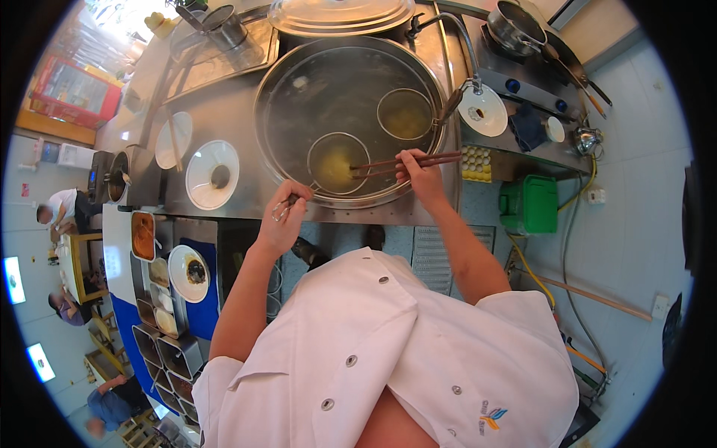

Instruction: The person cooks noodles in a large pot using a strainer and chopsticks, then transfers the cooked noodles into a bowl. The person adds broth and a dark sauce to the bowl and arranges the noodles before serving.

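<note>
My left hand (286,215) grips the handle of a round wire-mesh strainer (339,134), which dips into a wide steel pot of water (336,73). Yellow noodles (335,168) lie in its mesh. My right hand (420,176) holds a pair of long dark chopsticks (434,159), their tips in the noodles. A second strainer (404,91) with a dark wooden handle rests at the pot's right side, with more yellowish food (408,120) under the water. A steel lid (341,17) lies behind the pot.
White bowls (196,190) stand left of the pot; one plate (168,134) bears chopsticks. Another white bowl (182,280) with dark sauce sits by several ingredient tins (179,355). At right are a white bowl (493,120) under a faucet hose, a stove (521,89), eggs (476,164) and a green bin (529,204).
</note>
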Demonstrator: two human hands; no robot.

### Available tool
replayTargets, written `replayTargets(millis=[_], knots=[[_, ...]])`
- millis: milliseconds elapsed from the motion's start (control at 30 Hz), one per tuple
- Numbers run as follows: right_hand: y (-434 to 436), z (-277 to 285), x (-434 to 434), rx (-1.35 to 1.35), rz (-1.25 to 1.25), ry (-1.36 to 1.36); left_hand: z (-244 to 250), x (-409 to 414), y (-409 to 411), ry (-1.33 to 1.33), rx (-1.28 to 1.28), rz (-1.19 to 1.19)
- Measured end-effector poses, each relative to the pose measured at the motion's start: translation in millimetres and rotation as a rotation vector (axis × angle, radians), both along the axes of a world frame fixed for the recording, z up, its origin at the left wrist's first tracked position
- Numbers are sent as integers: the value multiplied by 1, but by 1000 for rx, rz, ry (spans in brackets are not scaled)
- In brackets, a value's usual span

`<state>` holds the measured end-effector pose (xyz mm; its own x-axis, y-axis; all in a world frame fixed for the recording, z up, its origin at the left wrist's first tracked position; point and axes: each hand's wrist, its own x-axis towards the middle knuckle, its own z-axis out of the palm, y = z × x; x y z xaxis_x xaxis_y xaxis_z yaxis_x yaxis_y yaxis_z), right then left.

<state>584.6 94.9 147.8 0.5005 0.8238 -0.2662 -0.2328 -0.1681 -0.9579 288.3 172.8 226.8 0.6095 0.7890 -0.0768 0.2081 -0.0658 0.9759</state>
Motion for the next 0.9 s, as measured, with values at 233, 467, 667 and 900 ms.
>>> replayTargets(millis=[233,467,667,900], knots=[[-40,-44,13,16,-281,519,-2,-1,-1,4,9,-3],[-58,-59,15,33,-409,714,0,-1,-2,-13,-44,2],[-61,-63,22,75,-451,759,0,-1,-3,-51,-59,6],[-64,-36,45,147,-411,668,-5,-5,-2,-49,-57,19]])
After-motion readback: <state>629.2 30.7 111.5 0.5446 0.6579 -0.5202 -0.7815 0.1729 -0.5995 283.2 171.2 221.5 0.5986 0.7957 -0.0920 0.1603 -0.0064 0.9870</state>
